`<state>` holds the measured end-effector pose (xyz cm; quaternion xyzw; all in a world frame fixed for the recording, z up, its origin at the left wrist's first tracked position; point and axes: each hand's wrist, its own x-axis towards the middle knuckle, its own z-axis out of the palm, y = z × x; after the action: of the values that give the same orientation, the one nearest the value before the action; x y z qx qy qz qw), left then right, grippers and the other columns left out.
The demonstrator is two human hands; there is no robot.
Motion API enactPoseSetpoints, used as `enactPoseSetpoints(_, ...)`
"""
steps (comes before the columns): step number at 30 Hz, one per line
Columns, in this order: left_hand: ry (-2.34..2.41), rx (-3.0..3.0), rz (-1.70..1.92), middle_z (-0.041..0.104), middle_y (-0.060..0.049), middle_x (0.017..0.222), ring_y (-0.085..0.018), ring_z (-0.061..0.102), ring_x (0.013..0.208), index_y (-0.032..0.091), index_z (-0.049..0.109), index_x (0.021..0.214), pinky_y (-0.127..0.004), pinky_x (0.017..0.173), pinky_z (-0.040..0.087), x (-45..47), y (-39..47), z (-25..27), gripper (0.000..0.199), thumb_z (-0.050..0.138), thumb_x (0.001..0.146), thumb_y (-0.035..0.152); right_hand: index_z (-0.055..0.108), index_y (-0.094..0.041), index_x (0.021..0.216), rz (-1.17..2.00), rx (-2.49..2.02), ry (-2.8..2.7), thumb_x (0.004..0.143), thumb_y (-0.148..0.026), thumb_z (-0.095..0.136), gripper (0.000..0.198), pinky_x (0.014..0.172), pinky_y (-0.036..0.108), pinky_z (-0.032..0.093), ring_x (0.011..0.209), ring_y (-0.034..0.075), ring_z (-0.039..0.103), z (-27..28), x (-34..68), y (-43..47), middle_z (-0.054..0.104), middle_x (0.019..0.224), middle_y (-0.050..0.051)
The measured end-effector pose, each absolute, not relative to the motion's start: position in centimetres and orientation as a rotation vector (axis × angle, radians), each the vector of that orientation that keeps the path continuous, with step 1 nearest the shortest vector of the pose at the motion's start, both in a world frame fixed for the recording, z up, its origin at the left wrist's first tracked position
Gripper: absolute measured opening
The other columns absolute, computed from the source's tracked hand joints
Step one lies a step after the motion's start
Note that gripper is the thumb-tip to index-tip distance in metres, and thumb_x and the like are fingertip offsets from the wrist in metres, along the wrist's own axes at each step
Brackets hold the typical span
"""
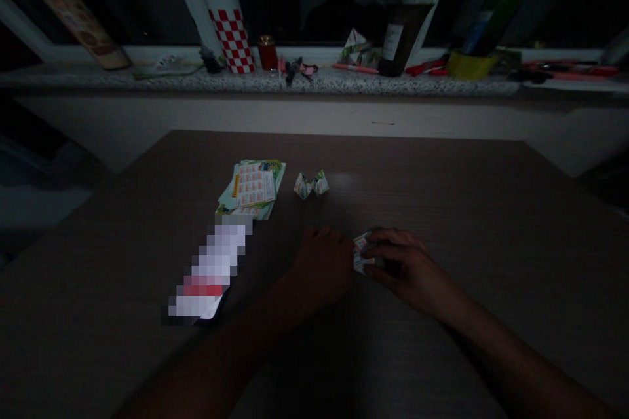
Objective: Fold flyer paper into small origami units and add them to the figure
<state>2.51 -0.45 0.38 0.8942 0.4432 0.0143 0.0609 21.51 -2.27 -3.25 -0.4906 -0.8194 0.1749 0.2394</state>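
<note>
A small printed piece of folded paper (362, 263) lies low over the table between my two hands. My right hand (410, 265) pinches its right side, thumb below and fingers above. My left hand (322, 265) is closed at the paper's left edge, which it covers; its fingertips are mostly hidden and in shadow. Just beyond my left hand stands a folded paper figure (311, 184) with two pointed ends, in the same green and white print. Left of that figure is a loose stack of printed paper sheets (253, 186).
A phone (213, 275) with a lit, blurred screen lies left of my left arm on the brown wooden table (466, 196). Along the granite sill (319, 83) stand a red-and-white checkered bottle (230, 33), a small red jar (266, 52), a dark cup (398, 39) and a green bottle (506, 0).
</note>
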Motion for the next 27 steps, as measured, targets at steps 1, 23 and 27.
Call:
enactPoseSetpoints(1, 1.347, 2.708, 0.047, 0.064, -0.012, 0.093, -0.029, 0.057, 0.092, 0.014, 0.063, 0.089, -0.046, 0.082, 0.041, 2.54, -0.47, 0.35, 0.020, 0.047, 0.085, 0.025, 0.069, -0.029, 0.099, 0.476, -1.342, -2.246, 0.077, -0.024, 0.069, 0.022, 0.090, 0.045, 0.043, 0.102, 0.025, 0.058, -3.26, 21.53, -2.26, 0.063, 0.113, 0.005)
enactPoseSetpoints(23, 1.363, 2.693, 0.056, 0.065, -0.012, 0.092, -0.030, 0.058, 0.091, 0.015, 0.063, 0.088, -0.047, 0.080, 0.042, 2.74, -0.44, 0.20, 0.021, 0.046, 0.085, 0.026, 0.066, -0.035, 0.111, 0.444, -1.383, -2.328, 0.079, -0.021, 0.064, 0.035, 0.091, 0.047, 0.041, 0.109, 0.027, 0.053, -2.38, 21.28, -2.64, 0.058, 0.119, 0.005)
enactPoseSetpoints(27, 1.353, 2.699, 0.061, 0.065, -0.012, 0.090, -0.029, 0.058, 0.091, 0.015, 0.063, 0.089, -0.046, 0.080, 0.042, 2.83, -0.47, 0.33, 0.020, 0.047, 0.084, 0.025, 0.068, -0.035, 0.107, 0.447, -1.413, -2.299, 0.080, -0.024, 0.065, 0.030, 0.090, 0.046, 0.040, 0.106, 0.026, 0.055, -2.33, 20.88, -2.54, 0.060, 0.115, 0.004)
